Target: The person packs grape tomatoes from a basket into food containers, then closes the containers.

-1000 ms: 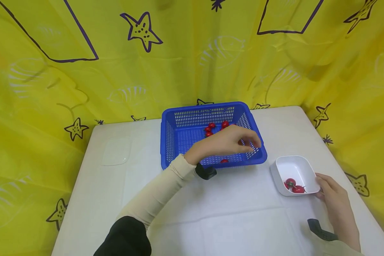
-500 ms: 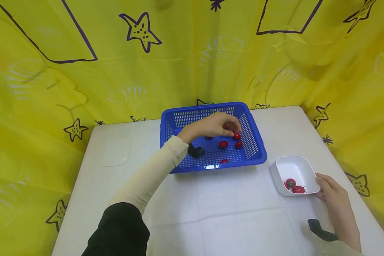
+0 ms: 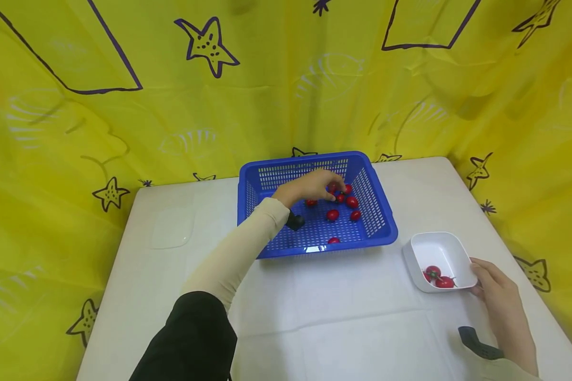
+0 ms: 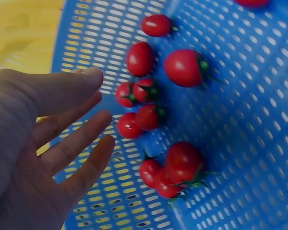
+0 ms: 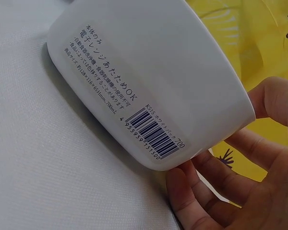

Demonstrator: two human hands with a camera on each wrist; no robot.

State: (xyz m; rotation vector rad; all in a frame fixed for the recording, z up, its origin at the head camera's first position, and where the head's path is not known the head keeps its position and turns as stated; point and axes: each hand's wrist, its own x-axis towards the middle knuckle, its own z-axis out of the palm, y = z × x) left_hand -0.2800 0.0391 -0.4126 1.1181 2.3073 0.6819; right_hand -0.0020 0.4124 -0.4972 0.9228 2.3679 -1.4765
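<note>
My left hand (image 3: pixel 310 186) reaches over the blue basket (image 3: pixel 262 241), its fingertips close to a group of cherry tomatoes (image 3: pixel 351 201). In the left wrist view, the thumb and fingers are apart with nothing between them, and several tomatoes (image 4: pixel 183 163) lie just beyond the fingertips, some with green stems. At the right, my right hand (image 3: pixel 501 301) grips a corner of a white square container (image 3: pixel 436 244). A few cherry tomatoes (image 3: pixel 444 282) lie inside it. The right wrist view shows the container's labelled side (image 5: pixel 129 91), with the thumb at the rim and fingers below.
The white-covered table (image 3: pixel 343 328) runs up to a yellow curtain (image 3: pixel 267 106) at the back and sides. A clear, flat lid (image 3: pixel 171 230) lies on the left part of the table. One tomato (image 3: pixel 333 240) sits apart near the basket's front wall.
My left hand has moved from over the basket's right side back and leftward, down to the tomatoes, and has shifted slightly left since half a second ago. The right hand and container stay put.
</note>
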